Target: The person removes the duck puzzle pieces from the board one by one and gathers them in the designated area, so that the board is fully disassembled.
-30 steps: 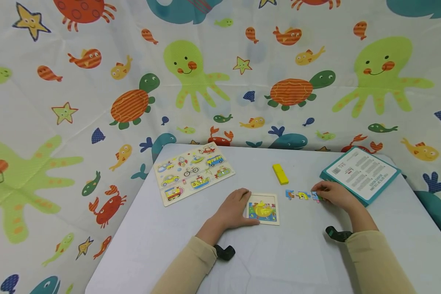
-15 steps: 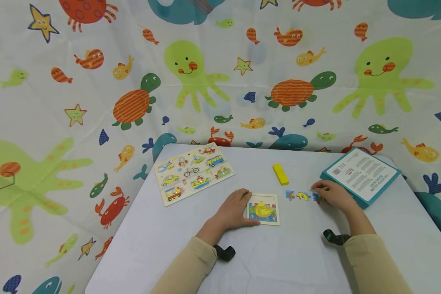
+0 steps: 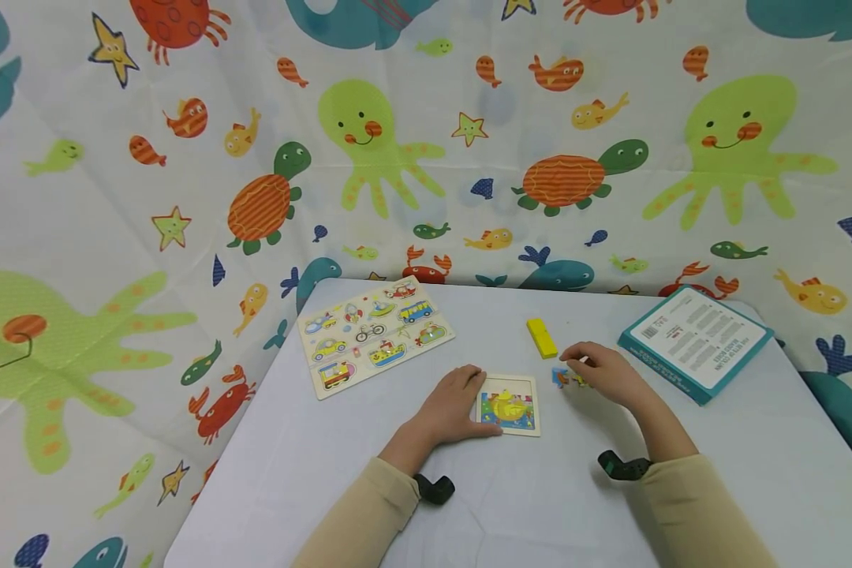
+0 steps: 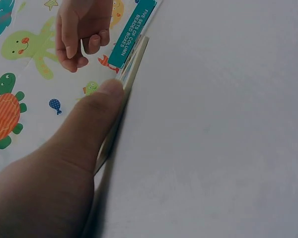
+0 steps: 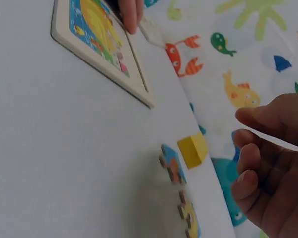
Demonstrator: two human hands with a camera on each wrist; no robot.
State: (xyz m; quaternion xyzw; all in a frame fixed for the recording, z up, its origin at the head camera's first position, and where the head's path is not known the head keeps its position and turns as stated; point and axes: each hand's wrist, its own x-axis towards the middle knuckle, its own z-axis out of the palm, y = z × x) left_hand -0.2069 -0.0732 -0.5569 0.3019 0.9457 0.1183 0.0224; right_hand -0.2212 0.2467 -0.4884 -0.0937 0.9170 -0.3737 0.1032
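In the head view my left hand grips a small wooden jigsaw puzzle with a yellow duck picture, its thumb along the near edge and fingers at the far left corner. The left wrist view shows the thumb against the puzzle's edge. My right hand hovers over loose jigsaw pieces, fingers bent loosely. In the right wrist view a gap separates thumb and fingers, and nothing shows between them. A blue-and-orange piece and a yellow piece lie beneath. Any third piece is hidden.
A yellow block lies just beyond the loose pieces. Back left is a wooden vehicle puzzle board. A teal box lies at the right. A patterned cloth hangs behind the white table.
My right hand has moved left and lifted from the rightmost piece, which it was touching and tilting, to above the other pieces. My left hand and the duck puzzle have stayed put.
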